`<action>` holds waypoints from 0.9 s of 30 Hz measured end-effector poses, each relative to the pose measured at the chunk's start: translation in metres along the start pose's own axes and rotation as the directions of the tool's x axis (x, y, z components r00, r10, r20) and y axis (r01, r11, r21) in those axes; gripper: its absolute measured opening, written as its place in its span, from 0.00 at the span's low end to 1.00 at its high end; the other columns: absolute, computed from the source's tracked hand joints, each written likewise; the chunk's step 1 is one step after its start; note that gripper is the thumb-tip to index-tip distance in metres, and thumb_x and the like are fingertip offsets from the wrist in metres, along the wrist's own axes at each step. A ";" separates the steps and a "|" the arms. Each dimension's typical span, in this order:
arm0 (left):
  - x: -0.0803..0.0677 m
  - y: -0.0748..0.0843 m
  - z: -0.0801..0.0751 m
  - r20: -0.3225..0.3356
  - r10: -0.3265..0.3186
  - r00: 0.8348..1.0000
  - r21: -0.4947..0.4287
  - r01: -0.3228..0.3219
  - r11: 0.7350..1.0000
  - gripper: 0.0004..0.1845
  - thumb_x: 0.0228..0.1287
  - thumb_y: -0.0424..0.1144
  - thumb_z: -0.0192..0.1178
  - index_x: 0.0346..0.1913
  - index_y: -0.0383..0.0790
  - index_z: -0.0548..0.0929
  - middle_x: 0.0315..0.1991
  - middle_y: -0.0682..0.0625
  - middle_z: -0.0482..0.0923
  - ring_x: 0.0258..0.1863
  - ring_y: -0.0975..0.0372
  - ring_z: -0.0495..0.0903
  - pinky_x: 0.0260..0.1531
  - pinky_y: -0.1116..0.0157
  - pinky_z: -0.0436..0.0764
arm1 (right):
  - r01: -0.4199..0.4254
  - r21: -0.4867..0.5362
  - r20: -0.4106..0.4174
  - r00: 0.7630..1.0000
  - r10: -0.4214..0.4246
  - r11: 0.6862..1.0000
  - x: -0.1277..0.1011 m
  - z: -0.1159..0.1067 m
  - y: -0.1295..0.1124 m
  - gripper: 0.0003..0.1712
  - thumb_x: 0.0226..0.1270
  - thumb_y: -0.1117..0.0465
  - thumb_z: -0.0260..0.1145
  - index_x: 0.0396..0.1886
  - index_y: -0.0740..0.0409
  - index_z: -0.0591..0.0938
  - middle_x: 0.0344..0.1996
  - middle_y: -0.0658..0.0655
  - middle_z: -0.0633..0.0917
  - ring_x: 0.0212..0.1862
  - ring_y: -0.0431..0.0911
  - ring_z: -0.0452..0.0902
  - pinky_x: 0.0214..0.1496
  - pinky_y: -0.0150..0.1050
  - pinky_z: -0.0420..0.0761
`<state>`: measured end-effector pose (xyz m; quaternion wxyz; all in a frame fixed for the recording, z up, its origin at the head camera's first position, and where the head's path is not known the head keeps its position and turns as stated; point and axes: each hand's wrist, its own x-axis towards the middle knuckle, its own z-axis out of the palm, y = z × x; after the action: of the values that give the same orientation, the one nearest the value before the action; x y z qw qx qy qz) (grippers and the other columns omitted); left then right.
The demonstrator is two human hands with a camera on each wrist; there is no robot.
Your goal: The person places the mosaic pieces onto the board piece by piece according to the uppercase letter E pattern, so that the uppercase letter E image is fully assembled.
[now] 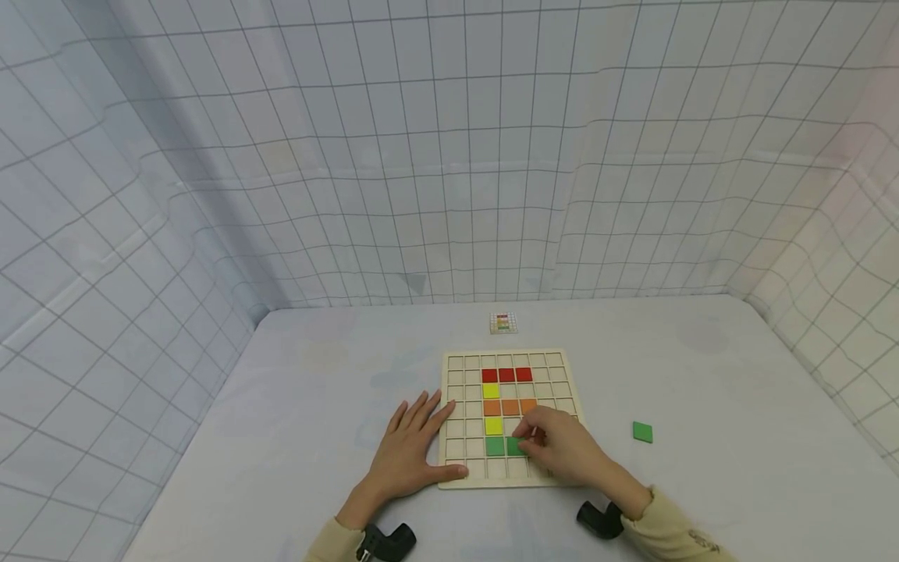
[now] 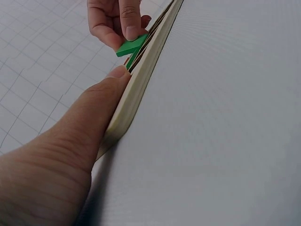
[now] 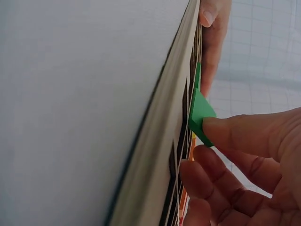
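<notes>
A pale wooden grid board (image 1: pixel 455 449) lies on the table. My left hand (image 1: pixel 407 460) rests spread along its left side, the thumb (image 2: pixel 101 101) on the lower left corner area. Between thumb and fingers, my right hand (image 1: pixel 565 449) pinches a green square tile (image 3: pixel 201 115), tilted at the board's bottom tile row. Just left of it a green tile (image 1: pixel 495 446) sits in a cell. Above are three red tiles (image 1: pixel 506 375), a yellow tile (image 1: pixel 490 391), orange tiles (image 1: pixel 509 407) and another yellow tile (image 1: pixel 494 426). The right hand hides some cells.
One loose green tile (image 1: pixel 642 432) lies on the table to the right of the board. Behind the board is a small card (image 1: pixel 502 323) with a coloured grid pattern. White grid-lined cloth (image 1: pixel 449 195) hangs around the table's back and sides.
</notes>
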<state>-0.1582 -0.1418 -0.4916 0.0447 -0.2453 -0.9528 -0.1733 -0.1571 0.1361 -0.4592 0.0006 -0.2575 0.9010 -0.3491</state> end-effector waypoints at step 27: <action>-0.001 0.000 0.000 -0.002 -0.001 1.000 0.004 0.001 1.000 0.54 0.47 0.78 0.53 0.74 0.52 0.58 0.74 0.49 0.50 0.73 0.55 0.43 0.69 0.52 0.40 | 0.054 0.072 0.233 0.970 -0.069 0.996 -0.021 -0.022 0.012 0.24 0.64 0.53 0.68 0.56 0.59 0.81 0.33 0.43 0.74 0.33 0.37 0.67 0.32 0.30 0.72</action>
<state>-0.1573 -0.1416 -0.4920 0.0463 -0.2445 -0.9532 -0.1716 -0.1490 0.1675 -0.4536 0.1049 -0.3246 0.8743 -0.3453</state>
